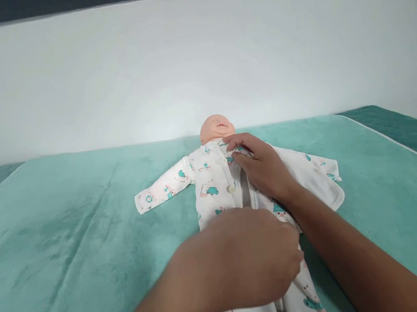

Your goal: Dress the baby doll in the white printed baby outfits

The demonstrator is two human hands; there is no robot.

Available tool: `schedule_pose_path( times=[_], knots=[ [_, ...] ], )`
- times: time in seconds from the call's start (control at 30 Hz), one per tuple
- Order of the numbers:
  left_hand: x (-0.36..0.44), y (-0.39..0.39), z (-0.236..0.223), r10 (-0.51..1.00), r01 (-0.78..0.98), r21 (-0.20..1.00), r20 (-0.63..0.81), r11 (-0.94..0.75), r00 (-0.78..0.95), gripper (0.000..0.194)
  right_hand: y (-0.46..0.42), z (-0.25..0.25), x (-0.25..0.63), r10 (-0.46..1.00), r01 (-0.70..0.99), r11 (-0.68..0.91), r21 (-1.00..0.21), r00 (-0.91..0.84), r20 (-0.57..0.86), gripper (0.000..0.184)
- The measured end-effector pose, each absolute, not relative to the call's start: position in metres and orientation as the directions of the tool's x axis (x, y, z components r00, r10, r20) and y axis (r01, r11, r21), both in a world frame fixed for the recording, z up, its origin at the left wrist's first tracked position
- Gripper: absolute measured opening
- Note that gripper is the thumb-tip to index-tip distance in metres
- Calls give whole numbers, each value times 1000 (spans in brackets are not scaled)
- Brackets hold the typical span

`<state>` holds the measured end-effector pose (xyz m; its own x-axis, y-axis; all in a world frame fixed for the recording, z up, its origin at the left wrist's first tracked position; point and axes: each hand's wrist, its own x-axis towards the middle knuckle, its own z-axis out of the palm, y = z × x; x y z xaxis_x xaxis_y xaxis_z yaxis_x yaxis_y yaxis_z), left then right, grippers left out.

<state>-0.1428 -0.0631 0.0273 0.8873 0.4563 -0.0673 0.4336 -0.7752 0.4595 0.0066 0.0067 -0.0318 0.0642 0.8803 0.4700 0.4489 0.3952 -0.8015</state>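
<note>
A baby doll (216, 126) lies on its back, its head at the far end, dressed in white baby clothes (209, 177) printed with teal and pink figures. Small buttons run down the front edge, and a gap shows in the middle of the chest. On the right side a white front flap (321, 187) lies spread outward beside the sleeve. My right hand (260, 163) rests on the upper chest, with thumb and index finger apart near the neckline. Across the lower body is my left hand (246, 257), closed, its fingertips hidden beneath it.
A teal plush mat (68, 256) with a crease on the left lies under the doll. Its pale-edged sides meet darker green fabric (403, 138) at the right. A white wall (98, 78) rises behind, with a dark band along its top.
</note>
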Motion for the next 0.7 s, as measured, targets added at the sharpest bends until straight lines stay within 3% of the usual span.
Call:
schedule_pose_path(
  times=[0.07,0.13,0.23,0.3,0.33,0.4,0.47,0.53,0.7],
  knots=[
    [-153,-55,38,484,464,534,-113,-707,868,35,7,-32,9,887,459,387,-799,52,459,23],
    [-170,-39,44,606,567,560,-138,-604,783,33,7,-32,11,874,498,436,-750,-34,485,31],
    [-201,-3,35,847,795,359,-20,-489,531,21,6,-30,13,815,546,561,-622,-230,532,42],
    [-218,21,16,921,895,235,-1,-379,391,9,5,-29,14,790,567,601,-563,-313,528,42],
    [-224,32,5,945,928,200,-32,-314,327,18,5,-29,14,787,584,605,-541,-334,519,41],
    [-231,49,-16,969,962,130,-40,-238,245,36,6,-28,13,796,628,590,-507,-346,497,37],
    [-233,60,-30,979,977,67,-6,-201,202,42,7,-28,12,812,677,563,-474,-345,471,36],
    [-234,65,-36,987,987,20,9,-163,162,38,8,-27,12,822,710,548,-442,-359,442,40],
    [-249,69,-29,972,992,-27,-205,-123,115,25,10,-21,10,833,738,537,-408,-389,393,44]
  ],
)
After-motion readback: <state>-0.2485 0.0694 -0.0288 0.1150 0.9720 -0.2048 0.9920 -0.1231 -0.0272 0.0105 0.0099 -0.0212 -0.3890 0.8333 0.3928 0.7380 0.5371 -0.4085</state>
